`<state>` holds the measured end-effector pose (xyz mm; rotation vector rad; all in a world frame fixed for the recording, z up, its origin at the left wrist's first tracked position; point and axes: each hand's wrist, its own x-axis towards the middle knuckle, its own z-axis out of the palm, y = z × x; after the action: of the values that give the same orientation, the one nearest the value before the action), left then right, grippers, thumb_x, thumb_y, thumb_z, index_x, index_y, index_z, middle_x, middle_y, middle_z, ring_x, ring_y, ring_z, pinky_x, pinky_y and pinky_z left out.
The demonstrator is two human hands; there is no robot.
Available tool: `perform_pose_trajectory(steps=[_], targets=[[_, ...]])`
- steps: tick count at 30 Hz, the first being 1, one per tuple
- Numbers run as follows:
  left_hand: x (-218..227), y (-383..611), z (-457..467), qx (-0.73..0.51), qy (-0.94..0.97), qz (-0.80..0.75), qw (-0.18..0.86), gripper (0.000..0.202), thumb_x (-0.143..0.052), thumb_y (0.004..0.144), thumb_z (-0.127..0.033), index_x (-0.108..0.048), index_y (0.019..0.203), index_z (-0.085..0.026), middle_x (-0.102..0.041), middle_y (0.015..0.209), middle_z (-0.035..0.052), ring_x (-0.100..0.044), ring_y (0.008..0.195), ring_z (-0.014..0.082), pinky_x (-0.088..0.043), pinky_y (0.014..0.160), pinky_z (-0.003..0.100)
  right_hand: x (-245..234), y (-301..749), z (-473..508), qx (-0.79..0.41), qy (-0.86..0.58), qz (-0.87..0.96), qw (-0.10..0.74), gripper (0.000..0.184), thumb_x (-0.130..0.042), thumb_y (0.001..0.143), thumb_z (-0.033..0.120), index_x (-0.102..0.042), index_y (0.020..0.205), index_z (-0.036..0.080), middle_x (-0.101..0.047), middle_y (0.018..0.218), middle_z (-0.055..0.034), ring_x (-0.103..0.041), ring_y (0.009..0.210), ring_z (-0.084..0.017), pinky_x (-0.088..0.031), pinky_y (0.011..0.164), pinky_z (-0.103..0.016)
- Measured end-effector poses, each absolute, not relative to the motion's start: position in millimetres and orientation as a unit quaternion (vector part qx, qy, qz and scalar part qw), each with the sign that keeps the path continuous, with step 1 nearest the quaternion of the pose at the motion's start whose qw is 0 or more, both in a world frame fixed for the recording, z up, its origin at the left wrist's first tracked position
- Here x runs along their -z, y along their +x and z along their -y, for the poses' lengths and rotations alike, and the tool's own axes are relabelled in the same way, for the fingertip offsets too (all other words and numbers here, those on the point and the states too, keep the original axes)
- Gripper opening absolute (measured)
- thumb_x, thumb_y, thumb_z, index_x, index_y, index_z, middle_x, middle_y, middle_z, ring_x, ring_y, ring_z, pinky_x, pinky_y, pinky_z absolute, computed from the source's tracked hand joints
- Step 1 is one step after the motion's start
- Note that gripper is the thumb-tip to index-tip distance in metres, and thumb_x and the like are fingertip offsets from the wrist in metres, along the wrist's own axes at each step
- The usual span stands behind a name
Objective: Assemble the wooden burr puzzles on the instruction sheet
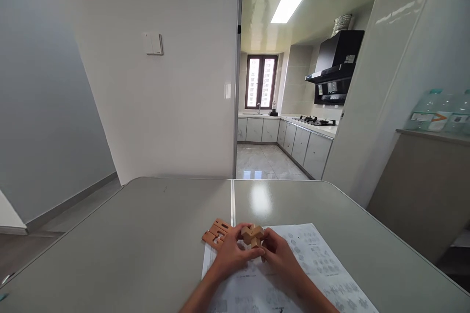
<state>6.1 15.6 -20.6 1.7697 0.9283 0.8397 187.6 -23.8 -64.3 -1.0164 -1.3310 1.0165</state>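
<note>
Between my two hands is a wooden burr puzzle (252, 234), its light brown interlocking bars crossing each other, held just above a printed sheet. My left hand (235, 248) grips it from the left, thumb along the lower front. From the right, my right hand (276, 249) closes its fingers on the puzzle's side. Parts of the bars are hidden behind my fingers. Several flat reddish-brown wooden pieces with slots (217, 233) lie side by side just left of my left hand, partly over the sheet's upper left corner.
The instruction sheet (323, 264) with printed diagrams lies under my hands on the grey table (110, 254). A seam (232, 200) runs across the tabletop. Beyond are a white wall and a kitchen doorway. Large clear bottles (433, 112) stand on a cabinet at right.
</note>
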Motion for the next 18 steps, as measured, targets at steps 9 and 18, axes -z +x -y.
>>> perform_pose_trajectory(steps=[9, 18], targets=[[18.9, 9.8, -14.1, -0.294, 0.749, -0.354, 0.476, 0.046, -0.084, 0.071, -0.052, -0.07, 0.097, -0.016, -0.067, 0.081, 0.0007, -0.058, 0.075, 0.018, -0.043, 0.066, 0.025, 65.8, 188.5, 29.1, -0.408, -0.463, 0.564, 0.548, 0.052, -0.081, 0.076, 0.039, -0.054, 0.119, 0.027, -0.068, 0.078, 0.004, -0.057, 0.051, -0.013, -0.048, 0.05, -0.026], [11.0, 12.6, -7.8, -0.318, 0.733, -0.341, 0.495, 0.053, -0.046, 0.098, -0.066, -0.07, 0.089, -0.019, -0.064, 0.074, 0.0011, -0.055, 0.071, 0.018, -0.043, 0.069, 0.028, 47.8, 187.7, 36.5, -0.391, -0.473, 0.59, 0.525, 0.054, -0.077, 0.082, 0.059, -0.064, 0.119, 0.022, -0.067, 0.073, 0.0014, -0.057, 0.056, -0.016, -0.049, 0.057, -0.03]])
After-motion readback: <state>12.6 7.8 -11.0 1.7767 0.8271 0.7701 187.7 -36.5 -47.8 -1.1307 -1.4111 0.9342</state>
